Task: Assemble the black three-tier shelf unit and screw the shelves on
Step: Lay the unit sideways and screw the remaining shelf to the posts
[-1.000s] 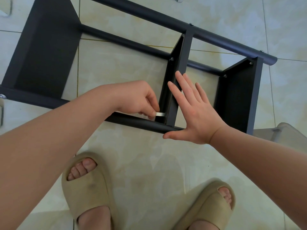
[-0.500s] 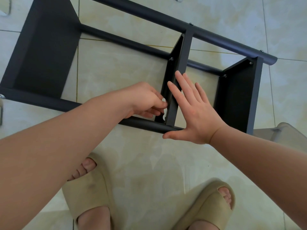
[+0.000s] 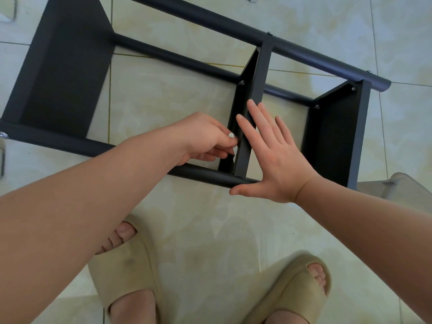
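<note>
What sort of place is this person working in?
Most likely a room in a home. There is a glossy tiled floor, the person wears beige slippers, and a black shelf unit lies on its side on the tiles, being put together by hand.

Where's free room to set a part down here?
Free: tile floor between the left black shelf panel and middle black shelf panel; also between the near black tube and beige slippers. Crowded: middle panel's near end, where left hand pinches a small white piece, right hand presses flat.

Matt black shelf unit (image 3: 70,73) (metal, by its look) on glossy marbled floor tiles (image 3: 210,230).
</note>
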Demonstrator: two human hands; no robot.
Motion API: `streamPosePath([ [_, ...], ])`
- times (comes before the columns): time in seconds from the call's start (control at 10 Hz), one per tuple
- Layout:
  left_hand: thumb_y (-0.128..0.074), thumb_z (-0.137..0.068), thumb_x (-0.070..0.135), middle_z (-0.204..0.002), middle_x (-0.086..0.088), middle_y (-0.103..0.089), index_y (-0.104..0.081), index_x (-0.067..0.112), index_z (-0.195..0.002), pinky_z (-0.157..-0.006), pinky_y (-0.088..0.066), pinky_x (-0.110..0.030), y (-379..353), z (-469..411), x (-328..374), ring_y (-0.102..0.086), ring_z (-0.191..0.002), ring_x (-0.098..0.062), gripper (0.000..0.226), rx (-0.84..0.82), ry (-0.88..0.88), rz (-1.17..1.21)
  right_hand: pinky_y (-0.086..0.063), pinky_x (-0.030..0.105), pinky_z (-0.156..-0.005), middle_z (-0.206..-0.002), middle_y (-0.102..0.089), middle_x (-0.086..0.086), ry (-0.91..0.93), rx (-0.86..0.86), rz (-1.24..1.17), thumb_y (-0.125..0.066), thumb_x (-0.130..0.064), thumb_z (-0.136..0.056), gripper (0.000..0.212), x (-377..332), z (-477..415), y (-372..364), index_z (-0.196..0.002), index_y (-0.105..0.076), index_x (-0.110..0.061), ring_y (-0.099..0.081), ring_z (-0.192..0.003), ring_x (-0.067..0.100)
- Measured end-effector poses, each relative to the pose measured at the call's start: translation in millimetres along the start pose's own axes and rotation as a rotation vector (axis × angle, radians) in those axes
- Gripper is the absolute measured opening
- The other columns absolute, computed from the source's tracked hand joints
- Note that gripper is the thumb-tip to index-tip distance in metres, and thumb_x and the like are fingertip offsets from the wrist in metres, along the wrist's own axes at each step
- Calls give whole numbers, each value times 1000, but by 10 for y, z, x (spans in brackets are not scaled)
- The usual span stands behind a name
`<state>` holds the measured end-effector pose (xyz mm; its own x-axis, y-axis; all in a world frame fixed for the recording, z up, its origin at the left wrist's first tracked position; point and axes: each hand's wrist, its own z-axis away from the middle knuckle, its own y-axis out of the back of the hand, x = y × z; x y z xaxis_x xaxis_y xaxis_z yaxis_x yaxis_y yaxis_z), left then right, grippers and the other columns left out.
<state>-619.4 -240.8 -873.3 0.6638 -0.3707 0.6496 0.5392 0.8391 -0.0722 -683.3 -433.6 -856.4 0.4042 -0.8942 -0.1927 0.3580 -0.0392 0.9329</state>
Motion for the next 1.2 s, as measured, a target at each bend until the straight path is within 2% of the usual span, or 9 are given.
streamPosePath([
  [0.3,-70,-91,24,-73,8,-75,-66,20,-96,-77,-52,-27,-52,0,23,-70,-67,-1,7,18,3,34,-9,60,-123,-169,13,9,4,9,-4,-42,-95,-73,127,3,-2,-9,-162,-2,-14,14,-155,26],
  [0.4,-68,-93,25,-73,7,-75,-65,16,-103,-78,-53,-27,-62,3,43,-71,-69,-3,13,9,44,69,-9,60,-123,-169,14,8,0,3,0,-43,-95,-72,128,6,0,-9,-162,-1,-15,15,-155,25],
  [0.5,-66,-95,24,-75,4,-76,-67,12,-100,-76,-54,-26,-70,8,45,-71,-73,-8,13,-10,80,52,-9,59,-123,-169,14,8,-3,-2,3,-44,-95,-72,128,3,-1,-8,-162,-1,-15,16,-155,25],
  [0.7,-64,-96,23,-81,1,-77,-68,10,-100,-71,-53,-26,-51,-4,32,-73,-73,-8,15,-53,92,16,-9,59,-123,-169,14,8,-3,-3,1,-45,-94,-72,128,2,1,-3,-162,-1,-15,15,-155,26],
  [0.9,-62,-97,19,-78,2,-76,-66,13,-91,-73,-52,-26,-5,-8,19,-72,-72,-7,10,-103,85,-19,-9,60,-123,-169,13,8,0,2,-1,-42,-95,-72,127,3,1,-6,-162,-1,-15,14,-155,26],
  [1.2,-58,-99,15,-78,2,-77,-63,14,-89,-76,-53,-26,43,12,28,-70,-77,-10,12,-136,74,-74,-10,61,-123,-169,13,9,5,8,3,-41,-95,-73,126,6,1,-7,-162,-1,-15,13,-155,27],
])
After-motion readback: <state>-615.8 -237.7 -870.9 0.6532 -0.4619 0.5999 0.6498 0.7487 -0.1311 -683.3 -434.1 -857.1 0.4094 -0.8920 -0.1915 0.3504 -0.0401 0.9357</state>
